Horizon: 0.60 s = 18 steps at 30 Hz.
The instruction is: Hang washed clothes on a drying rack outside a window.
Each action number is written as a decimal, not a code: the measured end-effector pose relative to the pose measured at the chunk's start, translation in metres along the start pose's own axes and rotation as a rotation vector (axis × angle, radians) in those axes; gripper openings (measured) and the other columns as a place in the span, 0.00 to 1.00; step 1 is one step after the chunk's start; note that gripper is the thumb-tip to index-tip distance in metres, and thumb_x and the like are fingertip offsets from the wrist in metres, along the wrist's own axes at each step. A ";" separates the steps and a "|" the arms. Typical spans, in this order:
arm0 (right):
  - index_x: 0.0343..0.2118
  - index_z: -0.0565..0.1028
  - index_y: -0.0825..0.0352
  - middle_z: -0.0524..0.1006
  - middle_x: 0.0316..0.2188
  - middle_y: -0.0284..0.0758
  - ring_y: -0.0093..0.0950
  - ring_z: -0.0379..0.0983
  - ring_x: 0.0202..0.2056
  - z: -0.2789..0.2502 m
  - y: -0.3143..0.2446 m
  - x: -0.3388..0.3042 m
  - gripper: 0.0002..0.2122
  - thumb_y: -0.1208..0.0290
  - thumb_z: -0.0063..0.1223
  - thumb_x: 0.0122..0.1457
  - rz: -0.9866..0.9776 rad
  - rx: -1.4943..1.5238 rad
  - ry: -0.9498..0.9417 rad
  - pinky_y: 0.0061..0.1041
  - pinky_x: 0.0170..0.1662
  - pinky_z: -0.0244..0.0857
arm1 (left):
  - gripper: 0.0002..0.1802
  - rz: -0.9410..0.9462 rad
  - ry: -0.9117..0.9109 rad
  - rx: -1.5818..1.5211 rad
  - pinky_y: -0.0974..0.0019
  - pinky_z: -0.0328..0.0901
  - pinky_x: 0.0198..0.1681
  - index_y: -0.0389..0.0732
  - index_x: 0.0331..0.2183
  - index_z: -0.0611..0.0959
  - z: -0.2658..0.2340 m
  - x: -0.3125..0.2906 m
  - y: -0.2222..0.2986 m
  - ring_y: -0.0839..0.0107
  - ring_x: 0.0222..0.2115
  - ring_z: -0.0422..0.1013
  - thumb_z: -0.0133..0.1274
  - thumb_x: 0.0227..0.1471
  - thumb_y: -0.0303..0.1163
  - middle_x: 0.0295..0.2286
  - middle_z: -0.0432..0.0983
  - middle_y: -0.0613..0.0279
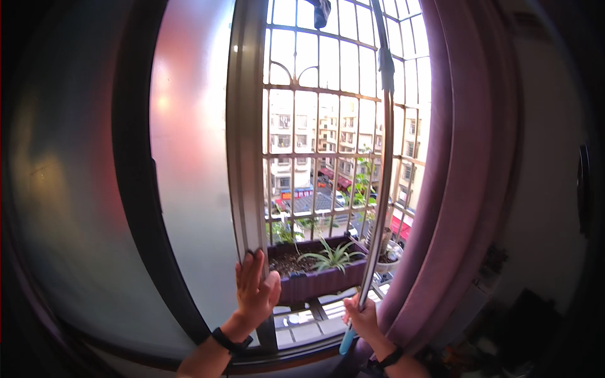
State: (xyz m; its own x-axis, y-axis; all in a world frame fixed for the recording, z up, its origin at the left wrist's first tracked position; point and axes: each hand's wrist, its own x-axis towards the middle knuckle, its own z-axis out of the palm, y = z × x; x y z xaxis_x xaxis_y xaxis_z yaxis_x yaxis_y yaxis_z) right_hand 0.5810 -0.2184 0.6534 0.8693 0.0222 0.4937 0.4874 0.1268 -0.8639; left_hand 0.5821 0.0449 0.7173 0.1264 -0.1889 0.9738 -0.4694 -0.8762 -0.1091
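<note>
1. Pole (386,120) in play, long and slender, slanting up across the window opening, blue handle (346,340) poking out below the right hand (362,317).
2. That right hand has its fingers wrapped around the shaft!
3. Over to the left hand (255,293), fingers slightly spread, laid against the window frame (247,189).
4. Beyond, a purple planter (328,283) (spiky plant (335,256) and all) sits by the metal grille (318,155).

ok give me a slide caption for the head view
Left hand on the window frame, right hand gripping a long pole, purple planter beyond.
</note>
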 end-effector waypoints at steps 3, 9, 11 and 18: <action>0.25 0.64 0.63 0.65 0.14 0.25 0.15 0.65 0.14 0.009 -0.024 -0.013 0.12 0.68 0.56 0.55 0.070 0.020 -0.096 0.15 0.18 0.61 | 0.14 -0.009 0.036 -0.003 0.47 0.40 0.60 0.44 0.37 0.72 0.003 -0.002 -0.006 0.49 0.58 0.51 0.55 0.45 0.28 0.55 0.56 0.45; 0.34 0.68 0.66 0.65 0.15 0.24 0.12 0.63 0.16 0.025 0.001 -0.098 0.16 0.60 0.59 0.52 0.130 -0.169 -0.346 0.14 0.18 0.57 | 0.16 -0.006 -0.086 -0.290 0.50 0.43 0.60 0.41 0.38 0.72 -0.006 0.029 -0.002 0.51 0.58 0.51 0.56 0.44 0.27 0.55 0.56 0.45; 0.33 0.69 0.67 0.67 0.13 0.25 0.13 0.65 0.16 0.029 0.017 -0.134 0.15 0.61 0.59 0.52 0.191 -0.191 -0.382 0.16 0.18 0.58 | 0.13 -0.051 -0.102 -0.475 0.54 0.50 0.57 0.39 0.38 0.73 -0.024 0.042 0.011 0.57 0.55 0.58 0.53 0.49 0.29 0.51 0.64 0.50; 0.39 0.64 0.68 0.69 0.16 0.30 0.18 0.68 0.20 0.052 0.050 -0.221 0.21 0.65 0.63 0.49 0.086 -0.184 -0.361 0.19 0.24 0.62 | 0.27 -0.826 -0.342 -1.306 0.66 0.61 0.49 0.35 0.38 0.74 -0.160 -0.054 0.082 0.72 0.42 0.71 0.36 0.58 0.52 0.37 0.75 0.58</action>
State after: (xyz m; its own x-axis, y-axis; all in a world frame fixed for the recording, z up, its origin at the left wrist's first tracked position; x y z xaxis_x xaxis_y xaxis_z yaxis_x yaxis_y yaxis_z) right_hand 0.4088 -0.1654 0.5064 0.8390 0.3756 0.3938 0.4490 -0.0690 -0.8908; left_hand 0.3970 0.0541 0.6882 0.8153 -0.1182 0.5669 -0.5494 0.1518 0.8217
